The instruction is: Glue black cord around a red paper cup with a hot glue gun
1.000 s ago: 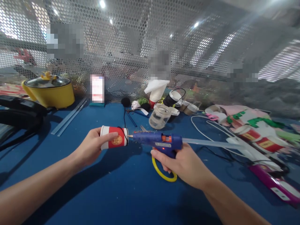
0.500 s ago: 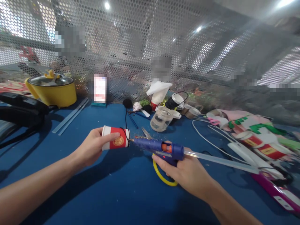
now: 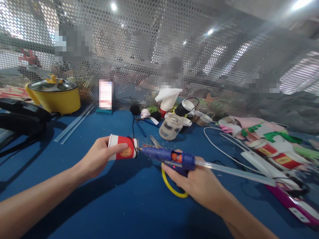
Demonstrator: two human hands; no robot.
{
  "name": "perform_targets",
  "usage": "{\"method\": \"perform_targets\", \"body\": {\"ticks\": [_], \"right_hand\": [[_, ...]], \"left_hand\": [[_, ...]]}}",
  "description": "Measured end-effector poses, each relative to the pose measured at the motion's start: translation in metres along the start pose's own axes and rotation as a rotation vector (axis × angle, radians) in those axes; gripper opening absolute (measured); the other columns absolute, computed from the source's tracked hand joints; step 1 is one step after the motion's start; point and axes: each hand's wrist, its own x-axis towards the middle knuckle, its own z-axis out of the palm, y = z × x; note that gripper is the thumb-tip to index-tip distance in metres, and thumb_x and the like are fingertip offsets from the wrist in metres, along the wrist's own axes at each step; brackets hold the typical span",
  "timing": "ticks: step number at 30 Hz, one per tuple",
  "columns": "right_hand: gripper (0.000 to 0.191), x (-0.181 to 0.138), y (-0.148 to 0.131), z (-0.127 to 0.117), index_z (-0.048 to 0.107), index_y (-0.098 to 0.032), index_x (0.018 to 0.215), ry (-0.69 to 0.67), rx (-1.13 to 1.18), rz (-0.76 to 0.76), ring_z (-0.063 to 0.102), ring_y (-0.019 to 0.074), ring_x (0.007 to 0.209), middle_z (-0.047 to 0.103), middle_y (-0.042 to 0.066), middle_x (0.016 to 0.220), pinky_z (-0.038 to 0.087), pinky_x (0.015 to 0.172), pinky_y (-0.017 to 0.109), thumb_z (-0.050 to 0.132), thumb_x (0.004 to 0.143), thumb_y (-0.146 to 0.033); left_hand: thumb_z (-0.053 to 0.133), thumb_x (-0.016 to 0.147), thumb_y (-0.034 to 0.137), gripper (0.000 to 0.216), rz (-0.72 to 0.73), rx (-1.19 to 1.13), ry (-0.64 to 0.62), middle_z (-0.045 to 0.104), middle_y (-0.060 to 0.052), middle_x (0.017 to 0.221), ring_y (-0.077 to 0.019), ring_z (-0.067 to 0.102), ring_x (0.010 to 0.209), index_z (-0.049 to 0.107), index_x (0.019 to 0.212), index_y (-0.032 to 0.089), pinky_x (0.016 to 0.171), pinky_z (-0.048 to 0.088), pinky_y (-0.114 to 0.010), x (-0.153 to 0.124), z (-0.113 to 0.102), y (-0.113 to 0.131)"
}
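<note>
My left hand (image 3: 101, 156) is closed around a red and white paper cup (image 3: 119, 143) lying on its side, thumb along its wall. Black yarn (image 3: 136, 143) loops round the cup near its right-hand end and trails back toward a black yarn ball (image 3: 135, 110). In my right hand (image 3: 193, 184) is a blue glue gun (image 3: 161, 155) with a long clear glue stick (image 3: 231, 170) out of its rear. The nozzle points left, at or very near the yarn and cup edge; I cannot tell whether they touch. Yellow-handled scissors (image 3: 171, 187) lie partly hidden beneath the gun.
A clear plastic jar (image 3: 170, 126) stands behind the gun. Further back are a yellow pot (image 3: 58, 98), a lit phone (image 3: 105, 94) and a perforated metal screen (image 3: 134, 43). Two glue sticks (image 3: 74, 124) lie left. Paper cups (image 3: 286, 161), felt scraps and a purple power strip (image 3: 289, 202) crowd the right.
The cup has turned very slightly in my left hand, and its printed emblem sits a little lower. The glue gun keeps its place by the cup's edge. The whole view has shifted a little.
</note>
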Motion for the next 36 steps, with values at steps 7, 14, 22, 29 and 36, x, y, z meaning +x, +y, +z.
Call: {"method": "perform_targets", "body": {"ticks": [7,14,22,29,36], "right_hand": [[0.021,0.005,-0.004,-0.003,0.055,-0.019,0.063,-0.144,0.106,0.146,0.050,0.0128,0.039,0.051,-0.004,0.041,0.043,0.045,0.023,0.049,0.076,-0.035],[0.020,0.011,-0.001,-0.002,0.051,-0.017,0.063,-0.263,0.313,0.287,0.049,0.0089,0.037,0.051,-0.004,0.042,0.043,0.043,0.019,0.052,0.075,-0.032],[0.027,0.007,-0.001,0.003,0.046,-0.018,0.052,-0.316,0.270,0.290,0.047,0.0090,0.037,0.048,-0.003,0.039,0.041,0.041,0.020,0.050,0.075,-0.030],[0.027,0.005,-0.002,0.007,0.051,-0.018,0.051,-0.300,0.186,0.236,0.046,0.0098,0.035,0.046,-0.004,0.036,0.041,0.041,0.020,0.048,0.076,-0.028],[0.023,0.003,0.003,0.008,0.059,-0.020,0.059,-0.217,-0.014,0.088,0.050,0.0132,0.041,0.049,-0.003,0.039,0.040,0.044,0.023,0.049,0.076,-0.032]], "left_hand": [[0.069,0.061,0.020,0.010,-0.101,0.043,-0.062,0.067,0.000,0.057,-0.0098,0.059,0.051,0.063,0.064,0.013,0.051,0.043,-0.018,0.005,-0.003,-0.011],[0.068,0.058,0.019,0.011,-0.249,0.159,-0.032,0.065,-0.001,0.053,-0.0111,0.057,0.048,0.059,0.059,0.012,0.049,0.042,-0.020,0.013,-0.008,-0.010],[0.068,0.055,0.019,0.015,-0.244,0.208,-0.035,0.067,-0.003,0.058,-0.0131,0.059,0.052,0.061,0.064,0.012,0.052,0.042,-0.022,0.015,-0.007,-0.008],[0.068,0.054,0.019,0.012,-0.230,0.215,-0.041,0.066,-0.002,0.056,-0.0136,0.058,0.050,0.060,0.061,0.013,0.051,0.041,-0.022,0.015,-0.008,-0.010],[0.067,0.057,0.020,0.009,-0.232,0.196,-0.065,0.068,-0.002,0.058,-0.0132,0.059,0.051,0.063,0.061,0.013,0.050,0.043,-0.022,0.014,-0.006,-0.009]]}}
